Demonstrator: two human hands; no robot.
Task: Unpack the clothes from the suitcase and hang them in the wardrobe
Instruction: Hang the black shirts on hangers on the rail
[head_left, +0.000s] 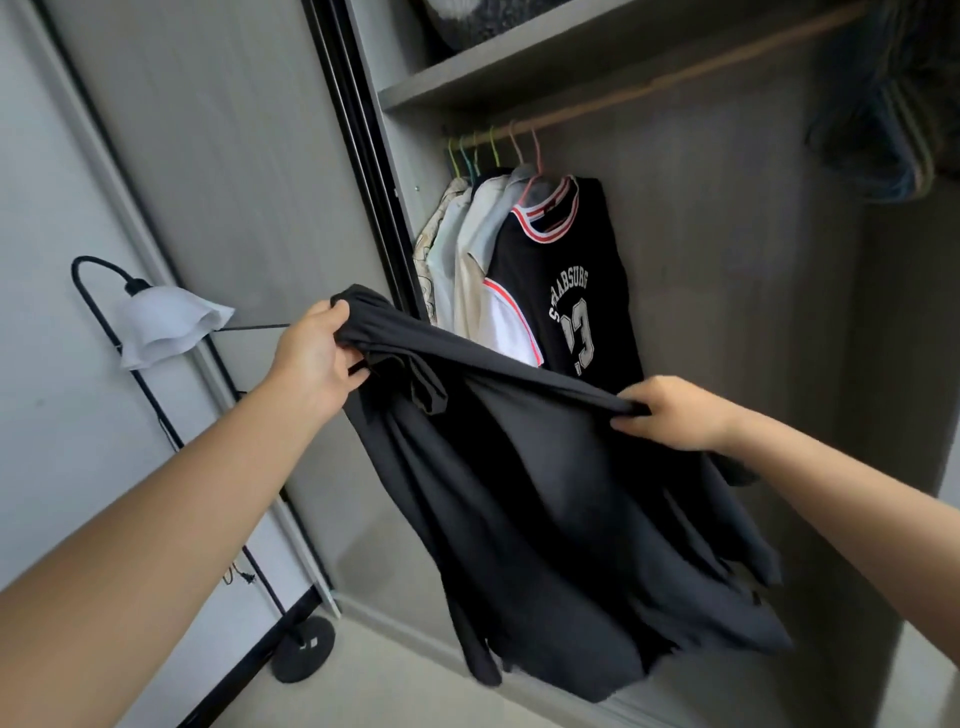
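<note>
Both hands hold a dark shirt (545, 493) up before the open wardrobe (727, 260): left hand (317, 358) and right hand (675, 415) each pinch its top edge. Behind, a partly hidden black jersey (566, 280) reads "23"; its lettering is half covered.

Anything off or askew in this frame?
Nothing damaged. The dark shirt is stretched between the left hand and right hand with no hanger in it; spare hangers bunch at the rail's right end.
</note>
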